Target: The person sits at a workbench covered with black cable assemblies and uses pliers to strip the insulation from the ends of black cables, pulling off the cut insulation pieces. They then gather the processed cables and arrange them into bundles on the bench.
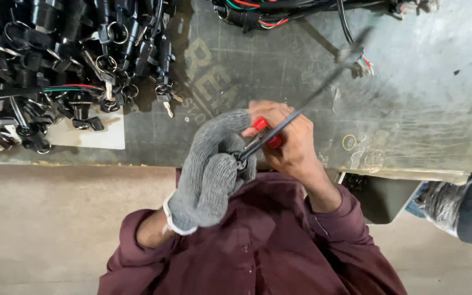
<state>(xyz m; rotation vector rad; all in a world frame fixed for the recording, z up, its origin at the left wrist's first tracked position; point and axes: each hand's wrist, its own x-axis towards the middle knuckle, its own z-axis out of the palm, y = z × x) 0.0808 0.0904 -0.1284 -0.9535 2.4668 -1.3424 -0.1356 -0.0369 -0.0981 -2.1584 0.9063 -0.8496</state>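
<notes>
Right at the near edge of the bench [137,139], just in front of my chest, I've got the work pinched in both hands. My left hand [211,169], in a grey knit glove, is curled tight around a small black lock-type part [241,160]; only a bit of metal shows between my fingers, so I can't tell its full shape. My right hand [288,139], bare, is closed on the red handle of a screwdriver [269,134]. I'd guess the part is light, hard and a bit slick, so the glove helps, and gripping the body rather than any dangling bits seems the sane way to hold it.

A black cable [323,90] runs from the part up and away to the far right, ending at a connector with coloured wires [364,64]. That's its long axis: near-left to far-right on a diagonal. It looks limp, so it'll flop if I twist.

Over at the far left is a big pile of similar black parts with key rings [77,60], and another wire bundle [258,13] lies along the far edge.
</notes>
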